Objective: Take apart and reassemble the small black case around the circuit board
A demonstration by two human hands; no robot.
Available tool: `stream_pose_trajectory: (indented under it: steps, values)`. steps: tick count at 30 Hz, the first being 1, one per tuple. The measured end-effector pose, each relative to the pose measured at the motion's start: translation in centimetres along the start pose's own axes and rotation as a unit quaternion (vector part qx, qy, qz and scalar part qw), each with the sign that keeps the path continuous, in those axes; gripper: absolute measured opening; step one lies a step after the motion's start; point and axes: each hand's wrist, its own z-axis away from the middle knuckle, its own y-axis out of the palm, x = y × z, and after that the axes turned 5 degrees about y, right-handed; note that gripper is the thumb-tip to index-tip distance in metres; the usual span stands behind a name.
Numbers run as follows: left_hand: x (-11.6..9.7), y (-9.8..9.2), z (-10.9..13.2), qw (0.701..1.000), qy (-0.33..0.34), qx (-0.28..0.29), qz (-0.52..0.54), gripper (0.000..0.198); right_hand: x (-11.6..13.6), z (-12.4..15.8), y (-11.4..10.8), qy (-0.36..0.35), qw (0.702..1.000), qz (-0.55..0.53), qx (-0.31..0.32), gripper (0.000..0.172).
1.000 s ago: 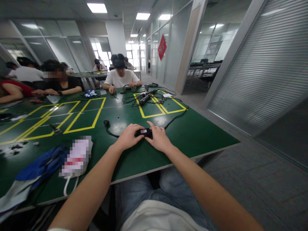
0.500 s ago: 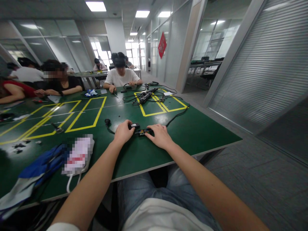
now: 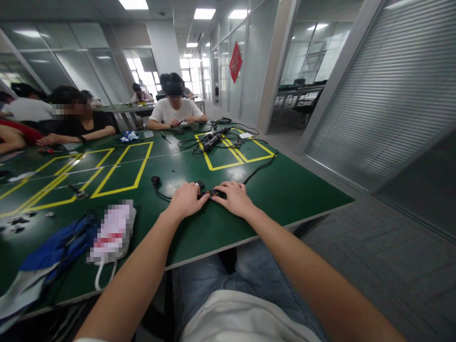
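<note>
Both my hands rest on the green table (image 3: 285, 190) around a small black power adapter (image 3: 213, 194) that lies opened, with orange parts showing inside. My left hand (image 3: 185, 200) curls over its left end, where a black cover piece (image 3: 199, 184) sits just above the fingers. My right hand (image 3: 233, 197) presses down on the right end with fingers closed on it. A black cable (image 3: 260, 168) runs from the adapter toward the far right, and another cable with a plug (image 3: 156, 181) lies to the left.
A blue and white bag (image 3: 53, 251) lies at the near left. Yellow tape rectangles (image 3: 121, 168) mark the table. A pile of black cables and adapters (image 3: 213, 140) sits farther back. Other people sit along the far and left sides.
The closed black adapter has come apart: its cover was lifted off to the left, exposing the inside. My hands have since come back together over it.
</note>
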Motion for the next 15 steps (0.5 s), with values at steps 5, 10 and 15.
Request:
stream_pose_trajectory:
  steps: [5,10,15]
  values:
    - [-0.7,-0.7,-0.1,0.998,-0.05,-0.022,0.028,0.035,-0.3,-0.2,0.0,0.017,1.0,-0.009,0.008,0.03]
    - [-0.9,-1.3,-0.1,0.998,-0.053,-0.022,0.04,0.033,-0.4,-0.1,0.0,0.022,1.0,-0.012,0.011,0.032]
    - [-0.7,-0.9,-0.1,0.997,-0.031,-0.057,0.038,0.032,-0.3,-0.3,0.0,0.023,1.0,-0.013,0.014,0.032]
